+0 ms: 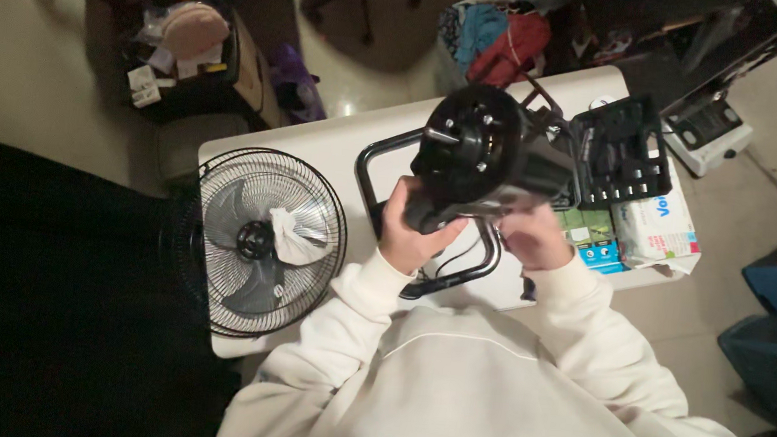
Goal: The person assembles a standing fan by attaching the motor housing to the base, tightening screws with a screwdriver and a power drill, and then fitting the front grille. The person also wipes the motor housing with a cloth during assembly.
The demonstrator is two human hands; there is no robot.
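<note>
Cream sweatshirt sleeves [359, 291] fill the bottom, then the white surface [339, 139] beyond. On its left lies the fan grille with blades [267, 241], a white rag tucked into it. Both hands are up over the middle: left hand [411, 230] wrapped around the black fan motor housing [488, 152], right hand [532, 236] gripping its underside. Black tool case [624, 155] sits open just right of it.

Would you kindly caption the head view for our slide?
Both hands, left hand and right hand, hold a black fan motor above a white table.
</note>
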